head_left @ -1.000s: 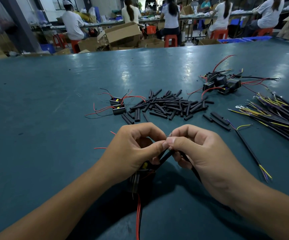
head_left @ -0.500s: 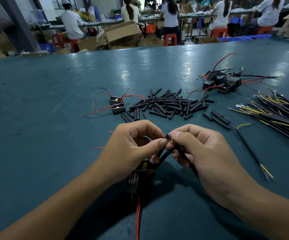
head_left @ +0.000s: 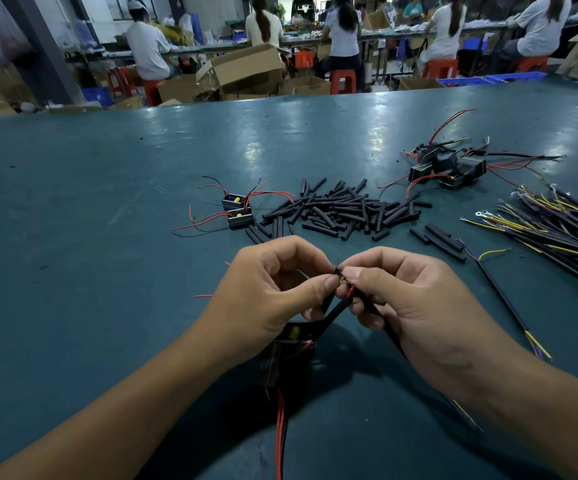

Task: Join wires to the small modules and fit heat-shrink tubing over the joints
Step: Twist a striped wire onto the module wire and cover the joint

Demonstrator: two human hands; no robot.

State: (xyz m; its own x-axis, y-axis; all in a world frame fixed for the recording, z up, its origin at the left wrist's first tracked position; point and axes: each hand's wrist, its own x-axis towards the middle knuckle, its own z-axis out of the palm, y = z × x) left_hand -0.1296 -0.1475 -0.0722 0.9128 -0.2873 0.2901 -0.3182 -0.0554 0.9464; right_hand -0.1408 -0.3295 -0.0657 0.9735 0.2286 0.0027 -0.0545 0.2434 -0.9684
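Head view showed a dull teal worktable (head_left: pixel 73 237) filling most of the frame, its far edge across the upper part; beyond it, seated workers in white tops (head_left: pixel 147 50) and brown cardboard cartons (head_left: pixel 246 69).

At lower centre the left hand (head_left: pixel 263 292) and right hand (head_left: pixel 415 306) met, each pinching the small bare wire joint (head_left: pixel 342 280) between thumb and forefinger. A small black module with a yellow part (head_left: pixel 292 336) sat half hidden under the left palm, red leads (head_left: pixel 280 441) running off the bottom edge.

A loose heap of short black heat-shrink tubes (head_left: pixel 343 211) lay mid-frame, two small modules (head_left: pixel 237 211) to its left, more modules (head_left: pixel 450 168) upper right. Yellow-and-purple wires (head_left: pixel 557 233) were cut off at the right edge. Bare tabletop lay open at left.
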